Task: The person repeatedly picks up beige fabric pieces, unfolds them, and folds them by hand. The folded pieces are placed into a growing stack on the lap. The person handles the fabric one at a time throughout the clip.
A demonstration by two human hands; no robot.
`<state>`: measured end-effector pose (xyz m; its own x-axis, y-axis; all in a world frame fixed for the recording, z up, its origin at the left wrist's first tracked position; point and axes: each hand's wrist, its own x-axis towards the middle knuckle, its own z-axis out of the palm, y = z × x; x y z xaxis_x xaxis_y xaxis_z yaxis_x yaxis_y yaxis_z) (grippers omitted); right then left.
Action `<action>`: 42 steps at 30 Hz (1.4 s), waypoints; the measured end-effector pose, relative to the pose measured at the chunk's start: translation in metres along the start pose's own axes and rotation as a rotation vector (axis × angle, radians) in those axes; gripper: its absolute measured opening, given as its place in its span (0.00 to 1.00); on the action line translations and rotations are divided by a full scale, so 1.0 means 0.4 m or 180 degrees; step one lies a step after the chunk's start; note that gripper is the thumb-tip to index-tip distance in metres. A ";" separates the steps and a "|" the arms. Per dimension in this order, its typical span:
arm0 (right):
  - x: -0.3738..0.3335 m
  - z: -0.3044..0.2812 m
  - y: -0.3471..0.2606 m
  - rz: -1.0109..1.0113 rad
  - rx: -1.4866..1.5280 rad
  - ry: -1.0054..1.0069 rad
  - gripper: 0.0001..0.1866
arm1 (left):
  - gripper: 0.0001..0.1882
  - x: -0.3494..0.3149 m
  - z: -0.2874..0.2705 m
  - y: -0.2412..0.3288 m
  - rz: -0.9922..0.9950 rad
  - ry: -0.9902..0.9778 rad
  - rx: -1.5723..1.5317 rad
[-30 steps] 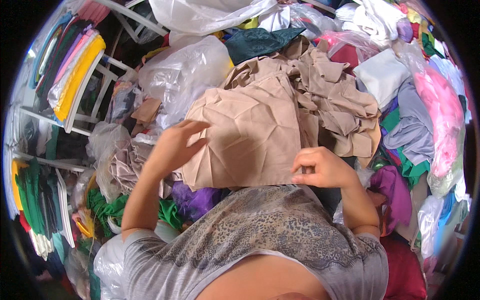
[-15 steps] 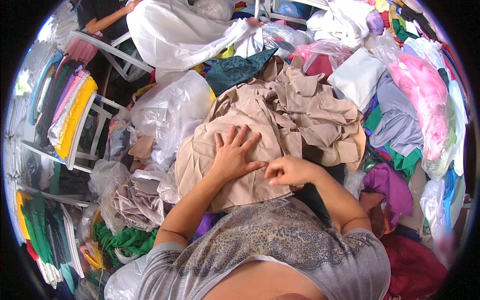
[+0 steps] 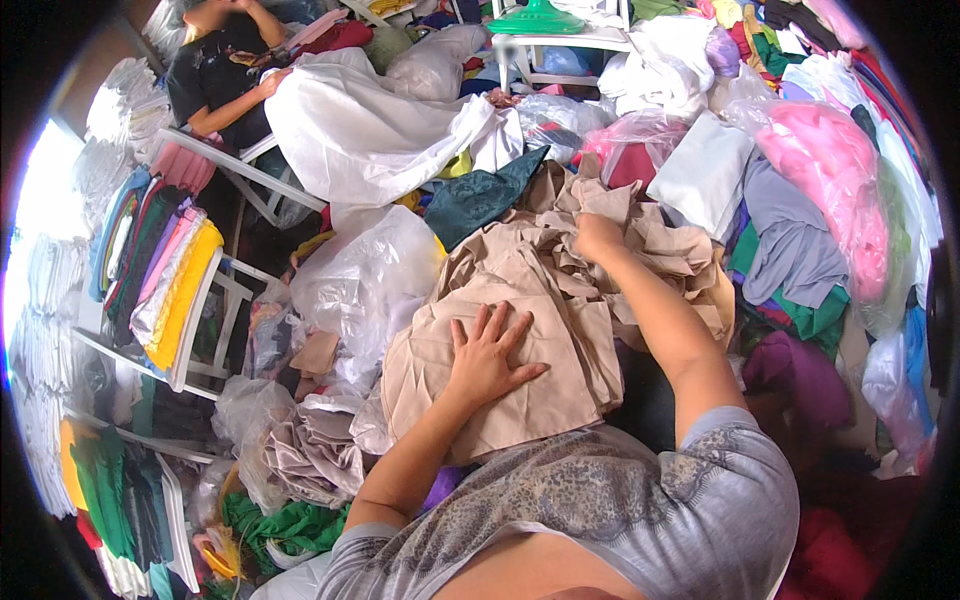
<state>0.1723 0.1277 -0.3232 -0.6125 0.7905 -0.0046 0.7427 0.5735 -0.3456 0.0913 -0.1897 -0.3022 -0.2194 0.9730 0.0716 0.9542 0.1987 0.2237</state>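
My left hand (image 3: 490, 358) lies flat with fingers spread on a smooth, layered piece of beige cloth (image 3: 430, 345) in front of my body. Farther out, my right hand (image 3: 598, 236) is closed on the rumpled beige cloth (image 3: 665, 240) that spreads to the right. Its fingertips are partly hidden by the folds. A dark green cloth (image 3: 487, 198) touches the far edge of the beige pile.
Clear plastic bags (image 3: 350, 290) crowd the left. White racks (image 3: 190, 330) there hold folded coloured cloth. At the right lie a grey cloth (image 3: 800, 235) and a bagged pink bundle (image 3: 825, 170). A co-worker (image 3: 225, 85) sits far left by a white cloth (image 3: 370, 125).
My right hand has reached away from beside my left hand to the rumpled beige cloth and closed on it. The left hand stays flat. The view has tilted up, showing more of the co-worker.
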 end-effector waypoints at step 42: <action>-0.060 -0.878 -0.122 -0.1106 0.3376 0.0734 0.09 | 0.19 0.647 -0.583 0.086 0.0808 0.1449 -0.2429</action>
<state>0.2458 0.1562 0.0235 -0.5947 0.7080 0.3810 -0.1277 0.3847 -0.9142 0.0197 0.0413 -0.0493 -0.2349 0.8047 0.5452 0.6273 -0.3029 0.7174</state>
